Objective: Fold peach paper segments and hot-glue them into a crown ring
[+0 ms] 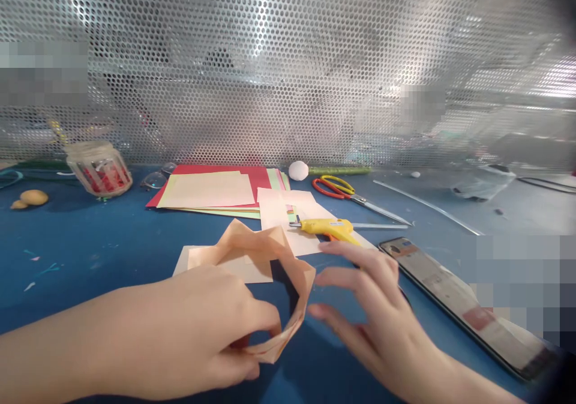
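My left hand (193,332) pinches the near edge of a folded peach paper ring (297,272), its fingers on the inside and thumb below. The ring has creased, zigzag walls and stands open at the top over the blue table. Just to its right is my right hand (373,308), fingers apart and curved toward the ring's side; the fingertips are very close to the paper, and I cannot tell whether they touch. Under and behind the ring lies a pale sheet of paper (180,264). Past my right fingertips rests a yellow glue gun (330,227) on white paper.
Behind lie stacked coloured papers (207,191), orange-and-yellow scissors (360,200) and a white ball (298,170). A phone (459,302) lies at right. On the left stand a glass jar (99,170) with red bits and a small gourd-shaped object (33,198). A perforated metal panel (270,68) closes the back.
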`<state>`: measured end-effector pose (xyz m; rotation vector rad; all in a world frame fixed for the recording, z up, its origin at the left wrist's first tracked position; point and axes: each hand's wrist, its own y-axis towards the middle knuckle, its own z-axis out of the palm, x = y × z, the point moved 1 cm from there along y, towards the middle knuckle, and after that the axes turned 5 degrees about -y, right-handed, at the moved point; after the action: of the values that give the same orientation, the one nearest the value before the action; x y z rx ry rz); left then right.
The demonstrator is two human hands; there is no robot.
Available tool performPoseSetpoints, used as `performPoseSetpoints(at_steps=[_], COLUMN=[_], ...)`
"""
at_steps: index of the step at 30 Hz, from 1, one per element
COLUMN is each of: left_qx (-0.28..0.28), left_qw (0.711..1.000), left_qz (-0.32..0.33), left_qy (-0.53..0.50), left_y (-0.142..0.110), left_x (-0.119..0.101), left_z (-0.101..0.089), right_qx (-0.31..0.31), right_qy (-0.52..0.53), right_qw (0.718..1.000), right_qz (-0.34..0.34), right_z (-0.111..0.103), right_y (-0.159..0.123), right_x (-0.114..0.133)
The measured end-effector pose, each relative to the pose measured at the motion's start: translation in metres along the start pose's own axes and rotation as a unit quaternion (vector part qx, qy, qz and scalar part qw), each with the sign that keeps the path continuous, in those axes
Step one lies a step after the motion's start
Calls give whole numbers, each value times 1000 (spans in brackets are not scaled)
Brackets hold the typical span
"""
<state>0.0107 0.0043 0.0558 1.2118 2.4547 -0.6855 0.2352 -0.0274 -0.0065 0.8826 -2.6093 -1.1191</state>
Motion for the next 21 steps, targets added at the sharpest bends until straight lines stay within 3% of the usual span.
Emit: performPoseSetpoints(at_steps=[3, 8, 14, 21], left_qx=[31, 114, 101, 94], left_qw=[996, 980, 977, 965], left_qz=[-63, -98, -104, -192], left_qy=[-53, -129, -158, -155], left_y=[-3, -2, 2, 0], left_x=[0, -4, -4, -1], left_z=[-2, -5, -6, -1], right_qx=[-9, 68, 127, 167], right_qy=[-72, -159, -190, -182], right_qw=[996, 973, 954, 944], right_qz=[58, 156, 195, 218], right_z=[1, 12, 24, 34], right_y=[-2, -12, -24, -27], right_x=[-24, -60, -70, -75])
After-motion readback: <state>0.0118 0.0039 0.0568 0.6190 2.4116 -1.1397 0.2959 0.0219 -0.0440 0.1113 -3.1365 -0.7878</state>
